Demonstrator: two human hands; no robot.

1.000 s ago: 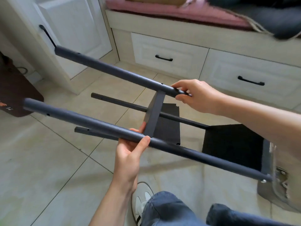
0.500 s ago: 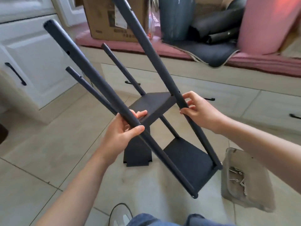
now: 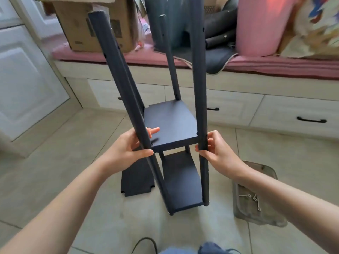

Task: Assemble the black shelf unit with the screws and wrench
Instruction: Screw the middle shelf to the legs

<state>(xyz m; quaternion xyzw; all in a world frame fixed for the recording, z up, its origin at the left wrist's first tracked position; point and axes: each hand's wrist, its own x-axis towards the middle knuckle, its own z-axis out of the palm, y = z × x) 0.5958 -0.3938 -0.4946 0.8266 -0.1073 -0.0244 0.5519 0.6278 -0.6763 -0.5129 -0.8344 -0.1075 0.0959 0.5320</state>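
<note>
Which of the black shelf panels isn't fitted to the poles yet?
The loose panel lying flat on the floor tiles, left of the shelf unit. The upper panel and lower panel both sit between the poles.

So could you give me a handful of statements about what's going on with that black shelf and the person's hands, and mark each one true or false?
1. Both hands grip the shelf unit: the left hand holds the front left pole, the right hand the front right pole. True.
2. The unit lies flat on the floor. False: it stands roughly upright, poles pointing up.
3. Two shelf boards are fitted between the poles. True.
4. A spare black panel lies on the floor left of the unit. True.
5. The screws are scattered on the bare tiles. False: they lie in a grey tray on the right.
6. The right hand holds a wrench. False: it holds only the pole.
</note>
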